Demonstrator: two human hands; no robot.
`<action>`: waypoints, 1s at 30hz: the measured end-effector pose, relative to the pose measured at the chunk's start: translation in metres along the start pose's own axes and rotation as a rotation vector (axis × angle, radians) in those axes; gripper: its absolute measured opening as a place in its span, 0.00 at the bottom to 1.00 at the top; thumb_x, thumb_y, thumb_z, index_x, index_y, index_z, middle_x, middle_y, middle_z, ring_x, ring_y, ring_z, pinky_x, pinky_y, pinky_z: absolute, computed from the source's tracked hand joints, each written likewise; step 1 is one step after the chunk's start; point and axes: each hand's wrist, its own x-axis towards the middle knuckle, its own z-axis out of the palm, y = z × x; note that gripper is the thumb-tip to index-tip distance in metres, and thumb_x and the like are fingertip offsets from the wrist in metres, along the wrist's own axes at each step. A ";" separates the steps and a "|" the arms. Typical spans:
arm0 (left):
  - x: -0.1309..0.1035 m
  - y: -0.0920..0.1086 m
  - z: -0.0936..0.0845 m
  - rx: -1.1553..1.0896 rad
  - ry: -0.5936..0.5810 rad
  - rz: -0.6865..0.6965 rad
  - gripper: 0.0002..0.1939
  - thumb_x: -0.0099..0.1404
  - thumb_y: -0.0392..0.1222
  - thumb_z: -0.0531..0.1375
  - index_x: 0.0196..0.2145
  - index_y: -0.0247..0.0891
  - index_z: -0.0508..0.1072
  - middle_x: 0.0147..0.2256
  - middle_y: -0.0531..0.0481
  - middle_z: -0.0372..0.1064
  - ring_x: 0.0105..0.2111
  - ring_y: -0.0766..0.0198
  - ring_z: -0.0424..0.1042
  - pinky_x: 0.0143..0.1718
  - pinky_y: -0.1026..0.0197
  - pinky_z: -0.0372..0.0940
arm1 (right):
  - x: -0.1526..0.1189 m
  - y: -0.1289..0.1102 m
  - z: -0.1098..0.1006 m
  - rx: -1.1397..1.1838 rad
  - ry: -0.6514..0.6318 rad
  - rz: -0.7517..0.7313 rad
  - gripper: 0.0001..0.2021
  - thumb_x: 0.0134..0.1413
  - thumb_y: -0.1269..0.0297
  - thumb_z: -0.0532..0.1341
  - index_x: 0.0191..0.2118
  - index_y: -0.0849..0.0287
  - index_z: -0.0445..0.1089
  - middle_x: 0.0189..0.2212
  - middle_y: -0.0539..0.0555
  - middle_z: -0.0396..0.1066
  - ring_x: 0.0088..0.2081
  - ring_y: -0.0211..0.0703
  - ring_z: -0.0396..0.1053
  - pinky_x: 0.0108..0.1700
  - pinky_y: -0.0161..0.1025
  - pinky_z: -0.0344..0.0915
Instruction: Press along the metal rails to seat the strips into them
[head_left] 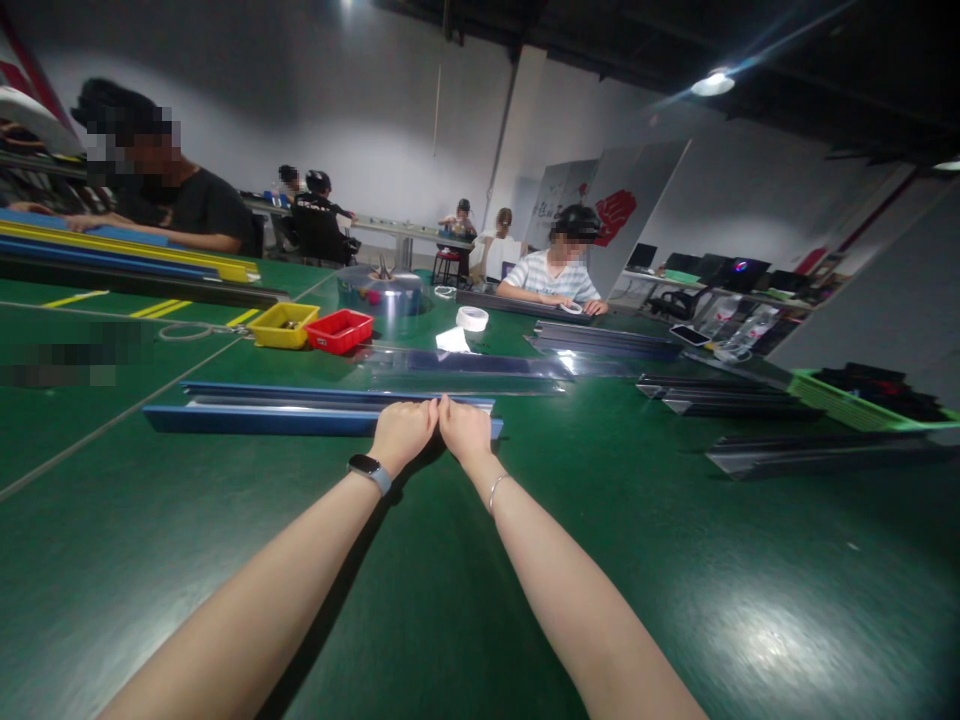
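Both hands meeting at near edge of blue rail [262, 418] on green table [675, 560]. Left hand [401, 433] and right hand [465, 430] curled, fingers pinching rail lip (exact hold hidden). Risk, as judged: thin lip slipping from fingertips, rail sliding away.

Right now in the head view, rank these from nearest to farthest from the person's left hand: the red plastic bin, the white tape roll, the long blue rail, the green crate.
1. Long blue rail: touching the left hand, running off to its left.
2. Red plastic bin: beyond the rail, slightly left.
3. White tape roll: beyond, slightly right.
4. Green crate: far right table edge.
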 end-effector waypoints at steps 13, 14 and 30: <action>0.001 -0.003 0.004 0.029 -0.011 0.015 0.24 0.65 0.42 0.40 0.23 0.34 0.71 0.22 0.43 0.70 0.24 0.61 0.68 0.26 0.61 0.55 | 0.002 0.000 -0.001 -0.055 -0.017 -0.044 0.24 0.61 0.61 0.41 0.27 0.61 0.71 0.23 0.57 0.73 0.25 0.38 0.70 0.29 0.33 0.60; 0.001 -0.004 0.004 0.032 -0.010 0.013 0.24 0.65 0.42 0.40 0.23 0.33 0.71 0.22 0.43 0.70 0.24 0.61 0.68 0.26 0.61 0.55 | 0.001 0.000 -0.002 -0.053 -0.007 -0.054 0.24 0.61 0.61 0.40 0.27 0.60 0.71 0.23 0.56 0.73 0.26 0.38 0.70 0.29 0.33 0.60; 0.001 0.000 -0.001 -0.001 -0.008 0.040 0.23 0.64 0.42 0.41 0.23 0.35 0.71 0.22 0.44 0.70 0.25 0.62 0.68 0.30 0.60 0.57 | 0.001 0.000 -0.002 -0.053 -0.010 -0.008 0.27 0.60 0.59 0.40 0.26 0.63 0.72 0.22 0.59 0.72 0.26 0.41 0.70 0.27 0.33 0.60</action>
